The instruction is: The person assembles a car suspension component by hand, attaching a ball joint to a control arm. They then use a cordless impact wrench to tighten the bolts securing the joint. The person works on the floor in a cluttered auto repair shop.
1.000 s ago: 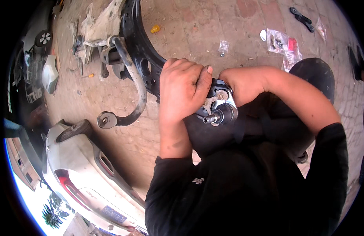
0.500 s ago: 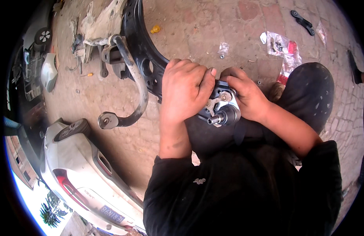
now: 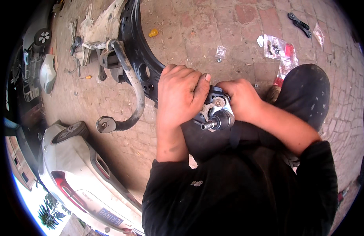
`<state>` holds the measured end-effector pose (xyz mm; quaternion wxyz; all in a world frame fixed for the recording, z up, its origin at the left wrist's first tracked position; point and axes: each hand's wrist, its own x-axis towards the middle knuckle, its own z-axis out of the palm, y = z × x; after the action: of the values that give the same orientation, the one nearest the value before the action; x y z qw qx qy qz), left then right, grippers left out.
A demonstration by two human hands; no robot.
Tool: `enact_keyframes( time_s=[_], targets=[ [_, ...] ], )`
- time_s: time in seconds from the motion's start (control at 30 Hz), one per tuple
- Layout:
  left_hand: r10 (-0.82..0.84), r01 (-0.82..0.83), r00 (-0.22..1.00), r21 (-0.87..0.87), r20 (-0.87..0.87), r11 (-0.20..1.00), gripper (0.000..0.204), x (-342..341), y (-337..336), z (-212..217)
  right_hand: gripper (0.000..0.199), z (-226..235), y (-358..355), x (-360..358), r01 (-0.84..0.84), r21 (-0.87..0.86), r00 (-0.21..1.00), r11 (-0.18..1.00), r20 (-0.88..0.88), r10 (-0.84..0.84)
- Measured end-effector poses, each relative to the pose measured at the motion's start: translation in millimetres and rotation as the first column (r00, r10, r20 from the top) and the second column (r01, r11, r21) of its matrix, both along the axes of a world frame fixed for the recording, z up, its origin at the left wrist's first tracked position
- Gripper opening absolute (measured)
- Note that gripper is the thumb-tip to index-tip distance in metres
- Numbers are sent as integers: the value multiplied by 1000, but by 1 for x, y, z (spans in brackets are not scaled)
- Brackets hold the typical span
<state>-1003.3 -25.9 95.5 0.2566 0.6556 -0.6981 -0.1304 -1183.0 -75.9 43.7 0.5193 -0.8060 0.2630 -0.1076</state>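
- My left hand [image 3: 180, 94] clasped the black arm [image 3: 135, 41] left of the ball joint [image 3: 224, 119], probably bracing it.
- My right hand [image 3: 243, 99] curled beside the joint; I couldn't tell its grip.

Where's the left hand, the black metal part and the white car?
Left hand [image 3: 181, 94], head view: back of the hand.
Black metal part [image 3: 138, 48], head view: curved middle.
White car [image 3: 79, 165], head view: painted back corner.

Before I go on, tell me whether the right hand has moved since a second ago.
Yes: judged against the black link on the paving, the right hand has swung away from it, toward the person's body.
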Motion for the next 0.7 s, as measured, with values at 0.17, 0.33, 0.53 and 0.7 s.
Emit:
enact_keyframes(
  time_s=[0.17,0.33,0.53,0.7],
  targets=[
    [-3,3,1000,3,4,1000,21,2,0,4,22,10,-50,18,-543,414,805,731,11,593],
    [21,-21,1000,-1,-23,1000,22,2,3,-2,25,9,-41,12,-402,390,907,828,50,417],
    [12,-12,1000,0,7,1000,23,1,2,2,24,-11,3,-12,96,103,919,990,374,-128],
    [-5,5,1000,50,6,999,24,1,3,5,38,-15,42,-11,361,208,839,909,354,-414]
  ],
)
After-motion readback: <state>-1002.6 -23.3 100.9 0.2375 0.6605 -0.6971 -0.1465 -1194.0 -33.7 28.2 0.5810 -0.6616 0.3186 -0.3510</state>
